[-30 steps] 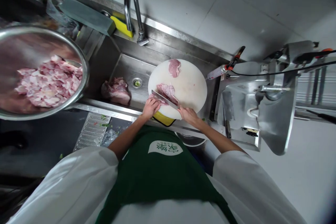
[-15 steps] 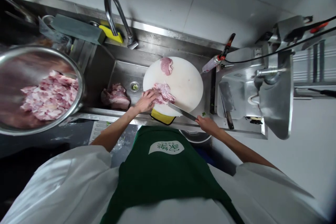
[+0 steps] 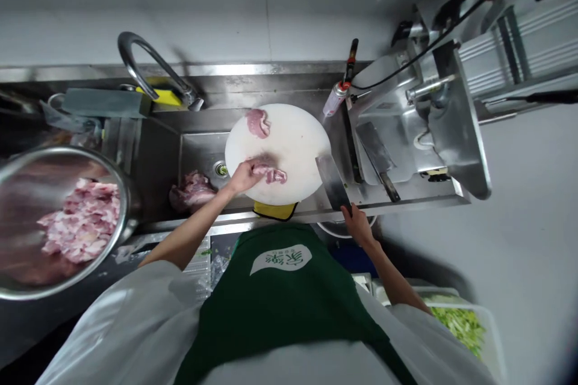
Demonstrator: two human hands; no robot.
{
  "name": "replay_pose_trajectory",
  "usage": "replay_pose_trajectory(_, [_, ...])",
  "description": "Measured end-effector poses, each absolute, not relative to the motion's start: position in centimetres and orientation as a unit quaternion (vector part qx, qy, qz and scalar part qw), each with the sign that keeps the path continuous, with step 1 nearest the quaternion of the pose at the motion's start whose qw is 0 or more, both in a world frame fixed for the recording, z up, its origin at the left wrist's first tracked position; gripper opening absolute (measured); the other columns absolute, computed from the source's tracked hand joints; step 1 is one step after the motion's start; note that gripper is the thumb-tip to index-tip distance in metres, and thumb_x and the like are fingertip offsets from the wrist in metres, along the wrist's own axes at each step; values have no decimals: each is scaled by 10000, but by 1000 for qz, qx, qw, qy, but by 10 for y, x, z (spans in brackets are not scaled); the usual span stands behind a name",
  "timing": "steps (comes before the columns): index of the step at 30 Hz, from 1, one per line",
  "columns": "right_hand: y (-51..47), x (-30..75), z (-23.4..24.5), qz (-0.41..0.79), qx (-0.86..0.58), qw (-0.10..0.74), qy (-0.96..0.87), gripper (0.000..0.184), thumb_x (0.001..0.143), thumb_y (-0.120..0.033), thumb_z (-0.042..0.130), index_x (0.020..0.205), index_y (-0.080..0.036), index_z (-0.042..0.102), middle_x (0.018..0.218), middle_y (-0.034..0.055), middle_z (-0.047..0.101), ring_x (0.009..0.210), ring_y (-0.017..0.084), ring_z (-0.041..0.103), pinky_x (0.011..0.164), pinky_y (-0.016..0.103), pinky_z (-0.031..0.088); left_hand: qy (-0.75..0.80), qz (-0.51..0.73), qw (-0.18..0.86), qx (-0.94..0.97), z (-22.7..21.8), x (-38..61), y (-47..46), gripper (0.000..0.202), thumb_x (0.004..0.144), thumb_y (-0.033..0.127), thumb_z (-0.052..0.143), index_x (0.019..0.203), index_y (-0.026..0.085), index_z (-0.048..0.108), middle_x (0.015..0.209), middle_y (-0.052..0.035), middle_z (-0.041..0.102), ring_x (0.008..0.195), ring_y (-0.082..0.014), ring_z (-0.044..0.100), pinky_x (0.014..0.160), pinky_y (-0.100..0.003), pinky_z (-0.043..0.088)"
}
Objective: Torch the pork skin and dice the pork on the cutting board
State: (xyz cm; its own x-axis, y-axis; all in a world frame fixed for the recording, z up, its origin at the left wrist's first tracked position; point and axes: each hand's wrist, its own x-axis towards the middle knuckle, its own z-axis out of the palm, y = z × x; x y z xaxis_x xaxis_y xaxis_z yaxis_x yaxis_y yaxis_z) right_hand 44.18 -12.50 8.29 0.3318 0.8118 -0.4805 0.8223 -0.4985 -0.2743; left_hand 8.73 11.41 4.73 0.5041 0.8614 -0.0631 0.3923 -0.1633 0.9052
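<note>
My left hand (image 3: 244,177) is closed on a strip of raw meat (image 3: 274,175) over the near left part of the round white cutting board (image 3: 298,132). My right hand (image 3: 357,222) grips the handle of a cleaver (image 3: 333,180), its broad blade tilted at the board's right edge, apart from the meat. Another piece of meat (image 3: 258,123) lies on the board's far left. Down in the sink to the left rests a larger chunk of meat (image 3: 193,190). Cut meat pieces (image 3: 85,219) fill part of a big steel bowl (image 3: 129,204) at far left.
A curved faucet (image 3: 135,42) rises behind the sink. A yellow-and-black cloth (image 3: 274,210) sticks out under the board. To the right stand a gas torch canister (image 3: 336,96), a second cleaver (image 3: 377,153) in a tray and a metal slicer (image 3: 469,126). Chopped greens (image 3: 463,325) sit lower right.
My right hand has drawn the cleaver away from the meat to the right, turning its blade. My left hand now grasps the meat it was pressing flat. The view has shifted.
</note>
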Motion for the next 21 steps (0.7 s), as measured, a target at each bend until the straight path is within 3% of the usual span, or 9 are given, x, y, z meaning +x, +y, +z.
replay_pose_trajectory(4, [-121, 435, 78, -299, 832, -26, 466, 334, 1063, -345, 428, 1180, -112, 637, 971, 174, 766, 950, 307, 710, 783, 335, 449, 437, 326, 587, 599, 91, 133, 147, 265, 717, 326, 839, 857, 137, 718, 660, 12, 614, 585, -127, 543, 555, -217, 448])
replay_pose_trajectory(11, [-106, 432, 79, -293, 836, -54, 460, 322, 1082, -342, 435, 1179, -104, 628, 955, 164, 752, 965, 298, 704, 775, 317, 427, 409, 432, 678, 431, 134, 168, 161, 299, 774, 243, 837, 1010, 135, 689, 834, -16, 651, 755, -152, 662, 734, -276, 554])
replay_pose_trajectory(14, [-105, 430, 80, -291, 838, -55, 458, 307, 1087, -339, 432, 1149, -114, 632, 924, 154, 749, 949, 297, 705, 767, 316, 418, 428, 480, 668, 374, 117, 143, 141, 373, 750, 270, 864, 1060, 165, 686, 958, -39, 697, 872, -178, 704, 812, -305, 581])
replay_pose_trajectory(16, [-104, 426, 83, -288, 837, -44, 463, 299, 1089, -334, 425, 1132, -122, 631, 921, 150, 750, 929, 294, 706, 752, 314, 411, 465, 508, 641, 338, 93, 118, 120, 420, 700, 303, 896, 1042, 184, 682, 967, -32, 713, 852, -167, 706, 785, -283, 584])
replay_pose_trajectory(19, [-100, 414, 92, -287, 823, -5, 490, 297, 1096, -321, 402, 1119, -124, 623, 921, 150, 752, 878, 282, 709, 717, 306, 397, 569, 527, 574, 262, 47, 79, 82, 430, 608, 330, 924, 895, 183, 639, 764, 29, 665, 641, -99, 636, 618, -206, 529])
replay_pose_trajectory(21, [-93, 400, 102, -292, 800, 24, 524, 310, 1105, -321, 377, 1120, -128, 618, 918, 149, 754, 854, 274, 712, 706, 302, 394, 621, 529, 539, 208, 21, 60, 60, 446, 581, 355, 916, 842, 188, 595, 710, 47, 643, 604, -92, 615, 586, -202, 512])
